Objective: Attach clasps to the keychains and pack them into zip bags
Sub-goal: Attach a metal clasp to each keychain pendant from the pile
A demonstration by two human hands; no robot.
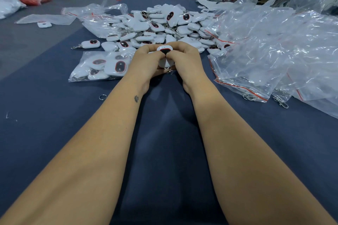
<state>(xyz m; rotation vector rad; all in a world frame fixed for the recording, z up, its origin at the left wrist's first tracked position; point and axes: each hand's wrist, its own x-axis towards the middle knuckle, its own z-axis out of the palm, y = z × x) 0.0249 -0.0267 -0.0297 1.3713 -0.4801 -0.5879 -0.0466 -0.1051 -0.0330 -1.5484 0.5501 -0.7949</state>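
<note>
1. Both hands, left (148, 60) and right (184, 58), pinch one keychain (164, 55) mid-desk, just before the pile (161, 25).
2. The small metal clasp (168, 70) below it could slip from the fingers; a loose ring (102, 97) already lies nearby.
3. Keychains: smooth white plastic, rounded, with red-rimmed black ovals.
4. Bags (265, 49): thin, crinkly, slippery film, so they may slide off the right edge.

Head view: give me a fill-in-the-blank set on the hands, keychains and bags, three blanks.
1. Both the left hand and right hand hold one white ____.
2. The filled bag lies on the person's ____ side.
3. The loose ring lies on the ____ cloth.

Missing words: keychain; left; blue
</note>
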